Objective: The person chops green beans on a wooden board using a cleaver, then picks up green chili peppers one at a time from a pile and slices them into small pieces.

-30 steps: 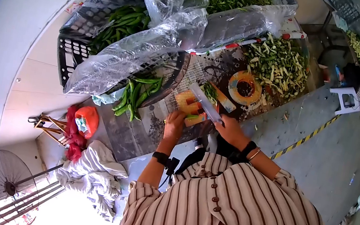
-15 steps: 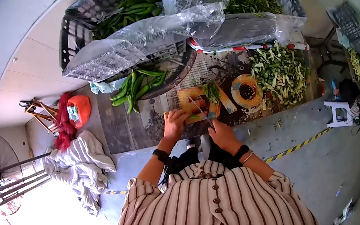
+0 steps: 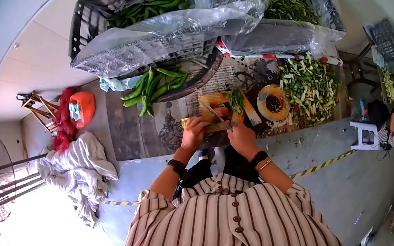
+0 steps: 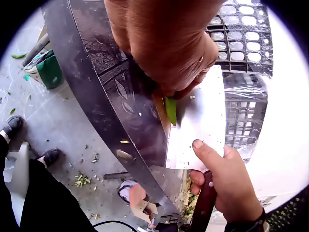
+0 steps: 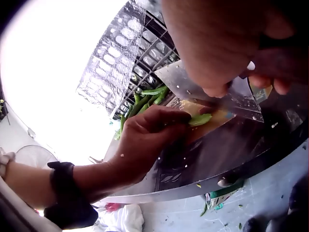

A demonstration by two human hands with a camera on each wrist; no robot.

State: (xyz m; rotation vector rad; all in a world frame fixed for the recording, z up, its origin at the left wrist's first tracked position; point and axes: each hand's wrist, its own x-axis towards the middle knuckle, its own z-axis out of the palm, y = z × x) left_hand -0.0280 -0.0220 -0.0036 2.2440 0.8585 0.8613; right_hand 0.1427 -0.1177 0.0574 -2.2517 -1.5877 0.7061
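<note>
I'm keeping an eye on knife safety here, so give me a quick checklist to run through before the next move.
1. Firm hold on the cleaver: ok; the right hand grips its handle.
2. Control of the green pepper piece: ok; the left hand pinches it.
3. Left fingertips clear of the blade: cannot tell; they are close, the gap partly hidden.
4. Whole green peppers at hand: ok; they lie on the table, seemingly within left-hand reach.
5. Large chopped heap away from the blade: ok; it lies apart.
6. Floor free of scraps: not ok; several lie there.
</note>
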